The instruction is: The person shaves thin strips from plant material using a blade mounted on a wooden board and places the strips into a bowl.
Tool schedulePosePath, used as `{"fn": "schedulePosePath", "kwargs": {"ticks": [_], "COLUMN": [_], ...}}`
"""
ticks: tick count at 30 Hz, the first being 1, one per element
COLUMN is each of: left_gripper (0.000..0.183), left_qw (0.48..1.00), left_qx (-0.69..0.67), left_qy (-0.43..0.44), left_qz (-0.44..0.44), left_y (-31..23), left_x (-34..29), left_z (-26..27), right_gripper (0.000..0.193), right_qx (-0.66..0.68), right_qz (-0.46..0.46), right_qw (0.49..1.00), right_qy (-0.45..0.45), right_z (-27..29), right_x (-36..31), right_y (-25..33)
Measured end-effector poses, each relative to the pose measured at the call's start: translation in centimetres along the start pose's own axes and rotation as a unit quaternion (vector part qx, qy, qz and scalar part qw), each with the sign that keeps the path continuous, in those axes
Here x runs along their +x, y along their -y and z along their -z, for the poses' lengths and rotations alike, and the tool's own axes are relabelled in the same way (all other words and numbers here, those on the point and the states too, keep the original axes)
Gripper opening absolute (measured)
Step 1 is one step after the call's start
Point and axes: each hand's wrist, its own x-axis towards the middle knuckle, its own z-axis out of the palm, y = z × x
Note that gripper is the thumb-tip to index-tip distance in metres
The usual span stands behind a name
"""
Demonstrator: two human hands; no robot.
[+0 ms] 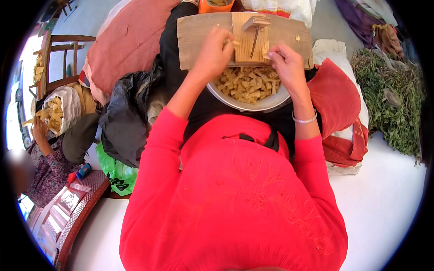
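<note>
A wide wooden board [203,34] lies across the far side of a metal basin [280,100]. On its middle sits a paler wood block [240,37], from which a thin dark metal blade [255,43] rises to a wooden handle [257,21]. My left hand [213,53] is closed at the block's left side, pinching a small tan dried piece [236,43]. Over the board's right part, my right hand [288,65] pinches another tan piece [266,54]. Below both hands, the basin holds many chopped tan pieces [251,86].
An orange container [216,6] stands beyond the board. To the left are a black plastic bag [129,108] and a large reddish sack [129,43]. On the right lie red cloth [337,97] and a heap of green plants [389,97]. Another person's hand [40,131] touches a bag of tan pieces [55,113].
</note>
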Motion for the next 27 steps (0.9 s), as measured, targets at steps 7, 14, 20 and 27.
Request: {"fn": "schedulePosePath", "kwargs": {"ticks": [7, 14, 20, 27], "left_gripper": [0.030, 0.028, 0.009, 0.030], "left_qw": [0.995, 0.999, 0.946, 0.819], "left_qx": [-0.034, 0.015, 0.025, 0.095], "left_qy": [0.084, 0.027, -0.228, -0.200], "left_qz": [-0.034, -0.015, 0.228, 0.529], "left_y": [-4.6, -4.6, 0.6, 11.8], "left_x": [-7.3, -12.4, -20.8, -32.9], "left_z": [-2.2, 0.1, 6.3, 8.3], "right_gripper": [0.008, 0.017, 0.029, 0.023], "right_qx": [0.109, -0.082, -0.052, 0.002], "right_qz": [0.137, 0.283, 0.237, 0.194], "right_qw": [0.973, 0.952, 0.968, 0.980], "right_qy": [-0.151, -0.079, -0.058, 0.054], "right_z": [3.5, 0.9, 3.0, 1.0], "right_x": [-0.3, 11.2, 10.2, -0.9], "right_y": [7.0, 13.5, 12.5, 9.1]}}
